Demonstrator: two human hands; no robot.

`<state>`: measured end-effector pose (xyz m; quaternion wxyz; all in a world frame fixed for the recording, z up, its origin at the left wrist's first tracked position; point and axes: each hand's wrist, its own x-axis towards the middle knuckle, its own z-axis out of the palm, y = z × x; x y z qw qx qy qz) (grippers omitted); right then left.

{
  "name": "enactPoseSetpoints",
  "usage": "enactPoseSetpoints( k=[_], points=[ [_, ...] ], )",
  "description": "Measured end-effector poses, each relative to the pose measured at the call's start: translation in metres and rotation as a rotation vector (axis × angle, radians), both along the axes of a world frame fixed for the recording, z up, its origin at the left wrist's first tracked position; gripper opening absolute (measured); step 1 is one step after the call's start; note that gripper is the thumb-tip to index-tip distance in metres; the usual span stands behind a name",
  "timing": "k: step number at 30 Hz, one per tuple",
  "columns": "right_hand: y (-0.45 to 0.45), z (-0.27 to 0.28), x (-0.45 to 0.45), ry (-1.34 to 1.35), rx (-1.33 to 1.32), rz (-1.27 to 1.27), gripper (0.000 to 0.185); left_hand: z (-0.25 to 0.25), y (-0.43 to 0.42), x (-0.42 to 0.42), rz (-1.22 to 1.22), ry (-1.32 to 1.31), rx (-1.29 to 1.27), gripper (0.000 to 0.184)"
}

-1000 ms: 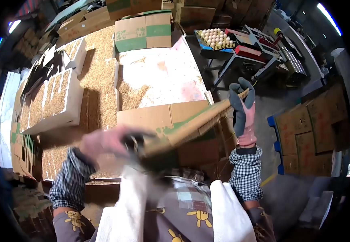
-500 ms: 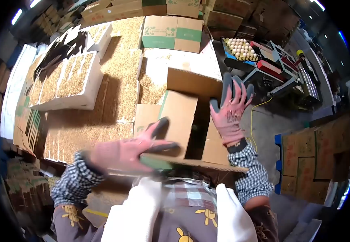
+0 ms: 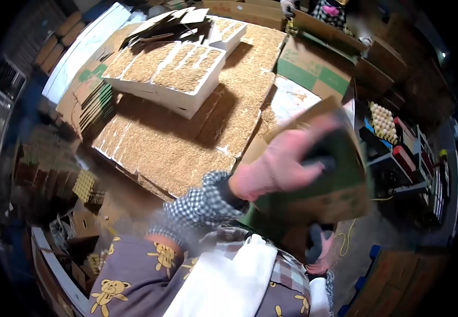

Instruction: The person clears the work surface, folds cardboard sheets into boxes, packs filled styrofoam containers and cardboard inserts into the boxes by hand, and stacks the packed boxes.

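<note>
A cardboard box (image 3: 318, 203) with green printing is tilted in front of my body, its near side blurred by motion. My left hand (image 3: 279, 164), in a pink glove with dark fingertips, is over the box with thumb and fingers apart; the outer fingers are smeared. Lower down, my right hand (image 3: 320, 252), gloved the same way, has its fingers curled at the box's bottom edge. Part of its grip is hidden by the box.
White foam trays (image 3: 186, 100) filled with tan granules stand on a broad granule-covered surface (image 3: 171, 150). Flattened cardboard (image 3: 94, 108) leans at the left. A tray of eggs (image 3: 383, 122) sits by a metal machine at right. Another person (image 3: 330, 13) handles a box at the back.
The view has swung to the right. The box has gone from upright with its opening upward to tilted. My right hand dropped from its far side to its lower edge; my left hand rose across it.
</note>
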<state>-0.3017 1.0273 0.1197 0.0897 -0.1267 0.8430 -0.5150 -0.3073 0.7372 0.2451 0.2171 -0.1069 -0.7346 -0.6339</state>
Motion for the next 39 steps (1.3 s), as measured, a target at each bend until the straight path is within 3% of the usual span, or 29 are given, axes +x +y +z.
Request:
enactPoseSetpoints(
  k=[1,3,5,6,8,9,10,11,12,13,14,15,16,19,20,21,23,24,25,27,28,29,30,31,32,33,35,36,39],
  points=[
    [-0.001,-0.009,-0.007,-0.041,-0.042,-0.030,0.096,0.018,0.000,-0.005,-0.034,0.116,-0.549,0.049],
    [0.001,-0.016,-0.018,-0.045,-0.096,-0.063,0.089,-0.030,0.035,-0.005,-0.241,0.039,-0.790,0.044],
    [0.001,-0.020,-0.021,-0.067,-0.120,-0.089,0.082,-0.100,0.081,0.003,-0.566,0.146,-0.772,0.038],
    [-0.003,-0.013,-0.030,-0.072,-0.114,-0.092,0.079,-0.098,0.077,0.008,-0.569,0.139,-0.761,0.038],
    [-0.007,-0.011,-0.049,-0.068,-0.102,-0.095,0.074,-0.074,0.056,0.017,-0.417,0.201,-0.458,0.035],
    [-0.009,-0.013,-0.059,-0.056,-0.099,-0.091,0.071,-0.035,0.008,0.026,-0.235,-0.022,-0.317,0.033],
    [-0.012,-0.015,-0.068,-0.047,-0.094,-0.087,0.069,-0.044,-0.033,0.034,0.150,0.023,-0.042,0.036],
    [-0.017,-0.014,-0.075,-0.047,-0.082,-0.085,0.066,-0.045,-0.070,0.041,0.590,-0.091,0.113,0.040],
    [-0.020,-0.016,-0.081,-0.045,-0.061,-0.090,0.064,-0.083,-0.123,0.030,0.820,-0.014,0.471,0.051],
    [-0.035,0.008,-0.073,-0.144,-0.048,-0.130,0.067,-0.115,-0.171,0.023,1.061,-0.078,0.630,0.076],
    [-0.045,0.016,-0.075,-0.182,-0.044,-0.147,0.068,-0.135,-0.214,0.011,1.477,-0.482,0.403,0.098],
    [-0.055,0.024,-0.077,-0.221,-0.040,-0.165,0.070,-0.158,-0.253,-0.004,1.511,-0.625,0.502,0.112],
    [-0.059,0.025,-0.081,-0.126,0.015,-0.110,0.071,-0.164,-0.269,-0.009,1.509,-0.619,0.515,0.112],
    [-0.063,0.038,-0.086,0.083,0.196,0.000,0.072,-0.188,-0.282,-0.005,1.188,-0.077,0.703,0.090],
    [-0.066,0.044,-0.086,0.191,0.295,0.062,0.072,-0.179,-0.277,0.006,1.185,-0.012,0.838,0.070],
    [-0.070,0.048,-0.086,0.170,0.298,0.066,0.072,-0.169,-0.264,0.029,1.093,-0.086,0.791,0.063],
    [-0.079,0.057,-0.082,-0.094,0.013,-0.023,0.066,-0.129,-0.234,0.065,0.922,-0.073,0.857,0.058],
    [-0.075,0.051,-0.085,-0.052,-0.027,0.019,0.059,-0.134,-0.239,0.088,0.799,-0.117,1.003,0.055],
    [-0.065,0.044,-0.089,-0.070,0.036,0.040,0.057,-0.140,-0.242,0.109,0.664,-0.173,1.154,0.052],
    [-0.047,0.026,-0.092,-0.111,0.120,0.008,0.057,-0.111,-0.212,0.134,0.584,-0.282,1.222,0.048],
    [-0.044,0.015,-0.092,-0.040,0.063,0.022,0.059,-0.119,-0.210,0.141,0.544,-0.309,1.227,0.048],
    [-0.060,0.035,-0.084,-0.123,-0.005,-0.024,0.064,-0.129,-0.209,0.151,0.691,-0.264,0.462,0.050],
    [-0.074,0.053,-0.079,-0.241,-0.054,-0.058,0.061,-0.102,-0.191,0.137,0.613,-0.138,-0.137,0.055],
    [-0.068,0.038,-0.084,-0.180,-0.032,-0.026,0.059,-0.075,-0.173,0.123,0.614,0.119,-0.656,0.062],
    [-0.062,0.024,-0.090,-0.117,-0.011,0.004,0.059,-0.064,-0.159,0.105,0.483,0.167,-0.636,0.062],
    [-0.041,-0.016,-0.103,0.118,0.094,0.087,0.058,-0.057,-0.146,0.090,0.347,0.215,-0.615,0.062],
    [-0.041,0.033,-0.050,-0.465,-1.103,-0.087,0.056,-0.037,-0.104,0.060,0.132,0.177,-0.495,0.060],
    [-0.032,0.032,-0.055,-0.400,-0.932,-0.024,0.057,-0.047,-0.095,0.052,0.089,0.158,-0.515,0.057],
    [-0.012,0.024,-0.087,-0.256,-0.415,0.131,0.061,-0.052,-0.083,0.042,-0.046,0.007,-0.393,0.026]
  ],
)
